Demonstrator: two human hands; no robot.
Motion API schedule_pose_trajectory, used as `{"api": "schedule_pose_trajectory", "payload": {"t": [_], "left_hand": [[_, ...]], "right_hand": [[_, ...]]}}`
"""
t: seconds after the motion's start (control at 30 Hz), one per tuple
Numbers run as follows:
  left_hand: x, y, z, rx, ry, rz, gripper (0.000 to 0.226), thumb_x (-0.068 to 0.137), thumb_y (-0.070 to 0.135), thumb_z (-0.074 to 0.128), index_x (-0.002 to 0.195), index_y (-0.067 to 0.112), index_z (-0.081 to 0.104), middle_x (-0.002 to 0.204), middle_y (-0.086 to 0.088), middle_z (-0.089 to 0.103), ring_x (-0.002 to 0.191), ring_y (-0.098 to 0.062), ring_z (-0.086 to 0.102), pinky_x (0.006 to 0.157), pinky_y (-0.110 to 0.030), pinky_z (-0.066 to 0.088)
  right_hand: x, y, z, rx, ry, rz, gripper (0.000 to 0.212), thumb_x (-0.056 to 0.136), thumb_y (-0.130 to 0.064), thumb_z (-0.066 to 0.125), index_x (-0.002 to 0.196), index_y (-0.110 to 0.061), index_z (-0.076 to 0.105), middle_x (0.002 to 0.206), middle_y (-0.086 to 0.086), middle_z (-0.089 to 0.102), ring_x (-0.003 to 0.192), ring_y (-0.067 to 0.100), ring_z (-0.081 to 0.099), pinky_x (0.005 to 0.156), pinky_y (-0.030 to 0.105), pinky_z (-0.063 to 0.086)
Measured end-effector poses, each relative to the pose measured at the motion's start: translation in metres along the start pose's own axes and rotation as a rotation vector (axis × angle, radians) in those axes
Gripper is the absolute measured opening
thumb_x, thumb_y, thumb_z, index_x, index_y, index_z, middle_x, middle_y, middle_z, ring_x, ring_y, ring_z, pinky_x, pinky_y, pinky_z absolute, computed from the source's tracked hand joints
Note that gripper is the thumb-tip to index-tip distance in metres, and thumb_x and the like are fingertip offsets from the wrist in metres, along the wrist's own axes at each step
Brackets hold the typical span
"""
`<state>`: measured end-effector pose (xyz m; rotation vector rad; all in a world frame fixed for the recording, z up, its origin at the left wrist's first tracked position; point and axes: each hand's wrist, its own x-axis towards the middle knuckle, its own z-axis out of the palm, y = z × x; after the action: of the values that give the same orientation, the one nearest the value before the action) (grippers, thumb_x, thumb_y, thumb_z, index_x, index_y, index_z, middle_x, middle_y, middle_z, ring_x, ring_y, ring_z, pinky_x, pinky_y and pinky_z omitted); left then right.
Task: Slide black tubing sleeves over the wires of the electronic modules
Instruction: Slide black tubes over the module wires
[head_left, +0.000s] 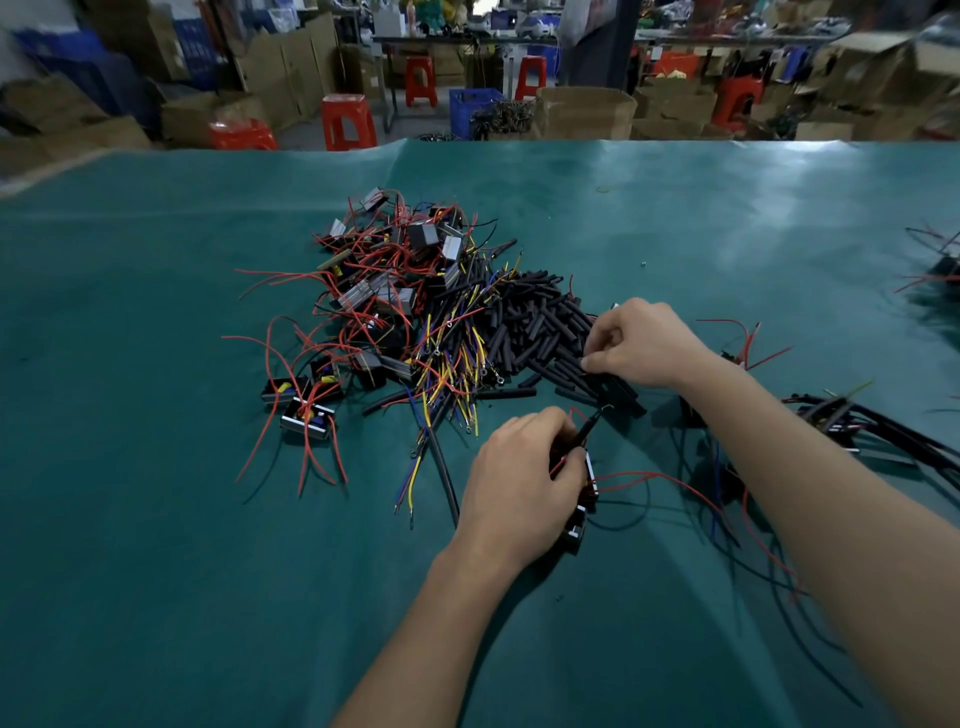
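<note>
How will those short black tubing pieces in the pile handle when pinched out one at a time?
The black tubing sleeves look short and thin-walled, so probably light, and may flatten under a pinch. Round in section, a loose one may roll on the smooth green table cover. Heaped crisscross, neighbours will likely shift as the right hand pulls one.

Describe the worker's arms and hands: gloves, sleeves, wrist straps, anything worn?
Nothing worn that shows. The left hand and right hand are bare: no gloves, rings or finger cots. Both forearms are bare to the frame edge, with no sleeves, watch or wrist strap visible, and no cables or markings on either.
</note>
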<state>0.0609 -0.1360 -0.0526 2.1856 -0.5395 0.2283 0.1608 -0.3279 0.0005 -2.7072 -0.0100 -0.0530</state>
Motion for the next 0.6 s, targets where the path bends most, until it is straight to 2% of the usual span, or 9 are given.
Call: {"api": "schedule_pose_trajectory", "payload": {"t": [0.1,0.23,0.33,0.4,0.5,0.6], "left_hand": [[0.000,0.000,0.000,-0.002,0.003,0.003,0.008,0.091,0.023,0.062,0.086,0.018,0.058,0.083,0.005,0.064,0.083,-0.020,0.056,0.076,-0.043,0.047],[-0.001,0.001,0.000,-0.003,0.004,0.003,0.008,0.091,0.023,0.062,0.086,0.018,0.058,0.082,0.004,0.064,0.082,-0.021,0.056,0.076,-0.044,0.047],[0.000,0.000,0.000,0.001,0.005,0.003,0.008,0.091,0.023,0.062,0.086,0.017,0.059,0.083,0.004,0.064,0.083,-0.021,0.056,0.077,-0.044,0.047],[0.000,0.001,0.000,-0.004,0.002,0.001,0.008,0.091,0.023,0.062,0.087,0.018,0.059,0.084,0.004,0.064,0.083,-0.020,0.056,0.077,-0.043,0.047],[0.000,0.001,0.000,0.002,0.003,0.003,0.008,0.091,0.023,0.062,0.087,0.018,0.058,0.083,0.004,0.064,0.083,-0.021,0.056,0.077,-0.044,0.047],[-0.001,0.001,-0.001,-0.005,0.000,0.001,0.008,0.092,0.024,0.063,0.088,0.017,0.059,0.084,0.004,0.064,0.084,-0.021,0.057,0.077,-0.044,0.048]], "right_hand": [[-0.003,0.001,-0.002,0.009,-0.038,0.006,0.011,0.075,-0.023,0.087,0.073,-0.027,0.077,0.052,-0.017,0.058,0.062,-0.003,0.055,0.050,0.008,0.034],[-0.008,0.001,-0.004,0.066,-0.125,-0.005,0.012,0.073,-0.017,0.085,0.072,-0.027,0.079,0.046,-0.025,0.057,0.059,-0.014,0.054,0.051,0.002,0.036],[-0.006,0.002,-0.003,0.084,-0.053,0.038,0.014,0.077,-0.016,0.081,0.070,-0.028,0.079,0.051,-0.018,0.060,0.058,-0.005,0.056,0.046,0.003,0.035],[-0.002,0.002,-0.001,0.068,0.031,0.055,0.017,0.081,-0.016,0.077,0.070,-0.028,0.077,0.063,-0.017,0.065,0.066,-0.001,0.058,0.048,0.004,0.036],[0.006,-0.004,0.005,0.058,0.077,0.094,0.014,0.081,-0.029,0.081,0.070,-0.026,0.073,0.073,-0.009,0.070,0.078,0.011,0.065,0.066,0.022,0.051],[0.012,-0.013,0.012,0.026,0.034,0.143,0.022,0.080,-0.037,0.085,0.071,-0.020,0.073,0.074,0.000,0.069,0.076,0.020,0.065,0.068,0.031,0.053]]}}
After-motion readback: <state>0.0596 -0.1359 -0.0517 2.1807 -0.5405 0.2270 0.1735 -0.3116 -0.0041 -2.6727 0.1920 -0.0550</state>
